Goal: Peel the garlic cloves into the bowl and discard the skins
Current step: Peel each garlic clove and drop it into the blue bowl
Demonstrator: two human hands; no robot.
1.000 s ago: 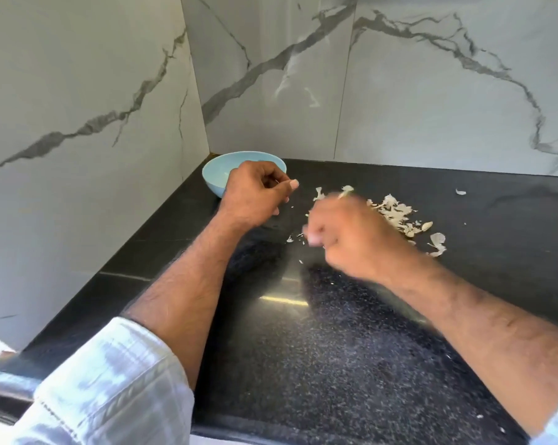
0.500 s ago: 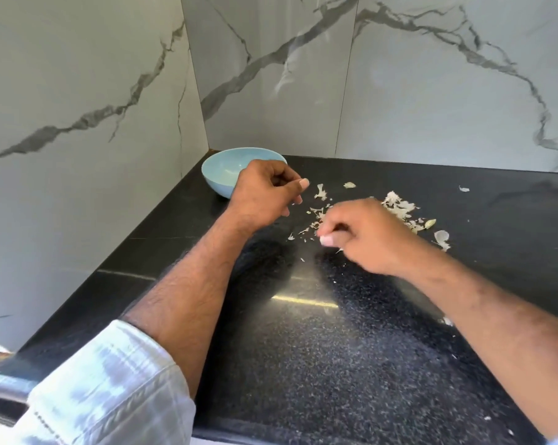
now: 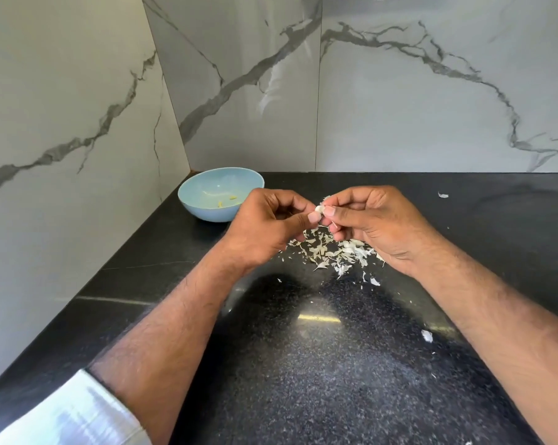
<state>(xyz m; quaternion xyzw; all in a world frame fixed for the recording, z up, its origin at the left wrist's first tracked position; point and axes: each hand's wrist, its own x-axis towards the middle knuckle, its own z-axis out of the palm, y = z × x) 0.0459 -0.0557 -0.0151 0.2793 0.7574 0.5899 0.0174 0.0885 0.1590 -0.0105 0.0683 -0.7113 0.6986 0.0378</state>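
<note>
A small white garlic clove (image 3: 319,209) is held in the air between both hands, above the counter. My left hand (image 3: 268,226) pinches it with thumb and curled fingers. My right hand (image 3: 374,220) pinches it from the other side, thumb tip against it. Below the hands lies a heap of papery garlic skins (image 3: 335,252). The light blue bowl (image 3: 187,194) stands at the back left corner, just left of my left hand, with a few yellowish peeled cloves (image 3: 226,202) inside.
The black speckled counter (image 3: 303,364) runs to marble walls at the left and back. Stray skin bits lie at the far right (image 3: 443,195) and near my right forearm (image 3: 427,335). The counter's left edge meets the wall.
My right hand lifted from the skin pile on the counter and came up to meet my left hand; both now pinch the clove together. The view tilted closer.
</note>
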